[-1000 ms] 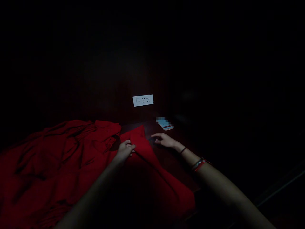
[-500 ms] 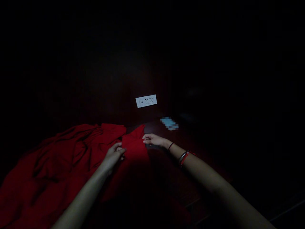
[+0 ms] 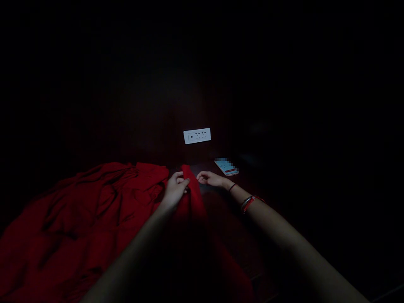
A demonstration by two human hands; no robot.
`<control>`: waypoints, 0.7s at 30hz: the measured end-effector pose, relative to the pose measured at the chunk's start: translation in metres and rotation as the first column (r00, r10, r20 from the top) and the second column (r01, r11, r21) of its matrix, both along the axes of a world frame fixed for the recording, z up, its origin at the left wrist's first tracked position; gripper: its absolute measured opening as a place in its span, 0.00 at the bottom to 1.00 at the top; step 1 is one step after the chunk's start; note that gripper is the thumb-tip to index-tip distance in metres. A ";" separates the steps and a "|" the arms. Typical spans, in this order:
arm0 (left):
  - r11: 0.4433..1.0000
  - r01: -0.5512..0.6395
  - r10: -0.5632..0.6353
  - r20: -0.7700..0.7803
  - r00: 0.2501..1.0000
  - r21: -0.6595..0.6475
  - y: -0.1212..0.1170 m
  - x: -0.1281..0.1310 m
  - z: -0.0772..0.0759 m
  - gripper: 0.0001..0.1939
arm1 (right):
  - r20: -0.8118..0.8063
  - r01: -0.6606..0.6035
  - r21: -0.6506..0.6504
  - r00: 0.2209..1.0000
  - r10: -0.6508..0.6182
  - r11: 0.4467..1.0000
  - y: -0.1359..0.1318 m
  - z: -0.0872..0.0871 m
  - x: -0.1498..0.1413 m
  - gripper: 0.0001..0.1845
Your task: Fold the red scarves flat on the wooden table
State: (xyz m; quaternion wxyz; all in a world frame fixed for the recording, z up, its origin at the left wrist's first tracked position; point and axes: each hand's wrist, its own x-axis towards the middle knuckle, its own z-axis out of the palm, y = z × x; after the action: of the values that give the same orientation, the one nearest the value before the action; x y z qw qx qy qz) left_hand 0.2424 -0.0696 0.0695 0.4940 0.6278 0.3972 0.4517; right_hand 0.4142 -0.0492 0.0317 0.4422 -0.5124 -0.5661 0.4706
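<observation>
My left hand point(image 3: 175, 189) is closed on a raised, narrow fold of red cloth point(image 3: 193, 191), thumb on the near side. To the right of that fold is my right hand point(image 3: 212, 179), its fingers bent together and their tips close to the cloth's edge. Whether a bit of cloth sits between those fingertips is too dark to make out. The held part hangs down toward me into shadow. A large crumpled spread of the same red cloth point(image 3: 91, 206) lies to the left.
A phone point(image 3: 226, 166) with a lit screen lies on the dark surface beyond my right hand. Behind it, a white socket plate point(image 3: 197, 136) is set in the dark wall. Bracelets point(image 3: 248, 203) circle my right wrist. Deep shadow covers the surroundings.
My left hand has moved right and up with the cloth. The raised piece has gone from a wide flap to a narrow fold. My right hand has shifted slightly right, off the flap's edge.
</observation>
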 end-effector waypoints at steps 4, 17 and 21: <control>0.985 0.160 -0.166 -0.092 0.982 -0.071 -0.006 0.045 -0.014 0.12 | -0.106 0.303 -0.204 0.939 -0.329 0.931 -0.026 -0.004 0.035 0.04; 0.856 0.097 0.395 -0.763 0.512 0.508 0.043 -0.072 -0.079 0.21 | 0.420 0.456 -0.084 0.822 -0.384 0.886 -0.068 -0.010 0.030 0.45; 0.848 0.290 0.332 -0.871 0.363 0.444 0.034 -0.087 -0.093 0.24 | 0.731 0.456 0.111 0.565 -0.383 0.883 -0.061 -0.007 0.027 0.40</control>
State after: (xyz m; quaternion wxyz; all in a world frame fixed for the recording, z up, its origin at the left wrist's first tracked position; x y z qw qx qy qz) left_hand 0.1551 -0.0353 -0.0236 -0.0187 0.8742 0.4718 0.1135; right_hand 0.4415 -0.1106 0.0242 0.2516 -0.7960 -0.5348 0.1305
